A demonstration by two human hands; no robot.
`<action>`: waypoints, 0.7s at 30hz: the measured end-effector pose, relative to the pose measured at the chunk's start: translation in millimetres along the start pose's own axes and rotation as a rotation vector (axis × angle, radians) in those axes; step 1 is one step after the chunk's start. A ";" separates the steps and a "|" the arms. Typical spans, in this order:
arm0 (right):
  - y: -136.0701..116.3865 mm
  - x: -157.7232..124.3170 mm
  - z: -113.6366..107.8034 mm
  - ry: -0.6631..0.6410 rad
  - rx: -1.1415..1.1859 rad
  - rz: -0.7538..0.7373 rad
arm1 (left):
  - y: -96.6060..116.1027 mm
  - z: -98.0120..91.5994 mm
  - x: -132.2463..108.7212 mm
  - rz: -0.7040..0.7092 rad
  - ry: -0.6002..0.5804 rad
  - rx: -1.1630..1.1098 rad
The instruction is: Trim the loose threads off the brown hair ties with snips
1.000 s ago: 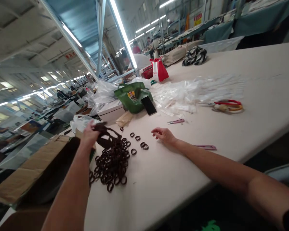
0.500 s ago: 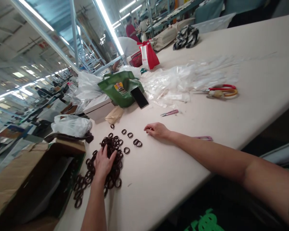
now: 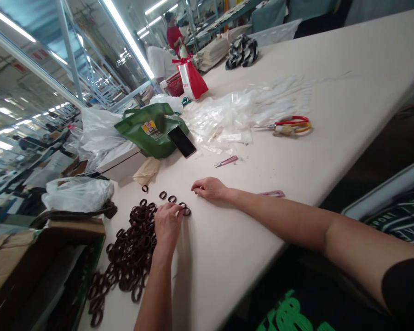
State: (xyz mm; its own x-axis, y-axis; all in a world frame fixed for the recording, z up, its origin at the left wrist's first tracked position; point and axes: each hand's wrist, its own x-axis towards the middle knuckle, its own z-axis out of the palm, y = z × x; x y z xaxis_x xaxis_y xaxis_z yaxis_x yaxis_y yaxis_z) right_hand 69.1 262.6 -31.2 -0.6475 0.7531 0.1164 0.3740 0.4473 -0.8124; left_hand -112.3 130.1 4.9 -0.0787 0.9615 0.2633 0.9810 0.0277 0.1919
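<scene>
My left hand (image 3: 168, 221) is over the right edge of a pile of dark brown ring-shaped hair ties (image 3: 133, 243). Its thumb and forefinger pinch at a hair tie (image 3: 186, 211), one of two lying overlapped beside the pile. To the right, my right hand (image 3: 209, 189) rests on the table with its fingers curled together; whatever they may hold is hidden. Between the hands and the brown paper, a few single hair ties (image 3: 163, 195) lie apart from the pile.
An open cardboard box (image 3: 69, 271) stands left of the pile. Beyond are a green bag (image 3: 153, 133), a phone (image 3: 182, 141) and clear plastic bags (image 3: 224, 115). Pink thread snips (image 3: 227, 161) and red-and-yellow-handled scissors (image 3: 290, 125) lie farther right. The table edge runs along my right.
My left hand has moved right, from the top of the pile to the loose hair ties beside it, and its spread fingers have closed. My right hand has stayed put while the view shifted.
</scene>
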 end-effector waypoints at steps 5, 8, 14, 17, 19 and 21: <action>-9.1 -3.5 -3.4 -0.015 0.147 0.020 | 14.6 -7.1 -27.7 -0.068 0.127 -0.083; -27.8 -23.1 -0.2 -0.081 0.285 0.030 | 33.6 -17.6 -59.4 -0.034 0.202 -0.171; -68.6 -95.4 15.2 -0.350 0.814 0.130 | 61.6 -29.6 -114.9 0.138 0.215 -0.064; -74.9 -120.7 20.9 -0.325 0.914 0.182 | 66.2 -29.5 -130.2 0.199 0.241 -0.029; -75.0 -132.1 24.7 -0.261 0.995 0.224 | 70.0 -25.6 -137.2 0.197 0.308 -0.083; -74.1 -141.3 29.0 -0.183 1.056 0.238 | 77.0 -18.8 -142.8 0.125 0.365 -0.187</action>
State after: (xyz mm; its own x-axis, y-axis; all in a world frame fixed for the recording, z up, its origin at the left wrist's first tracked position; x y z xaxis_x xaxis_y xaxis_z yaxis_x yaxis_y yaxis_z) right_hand 113.7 109.0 -3.9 -0.7556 0.6432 -0.1241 -0.1974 -0.4042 -0.8931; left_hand -28.8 -10.3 -0.1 -0.0517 0.7935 0.6063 0.9406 -0.1653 0.2966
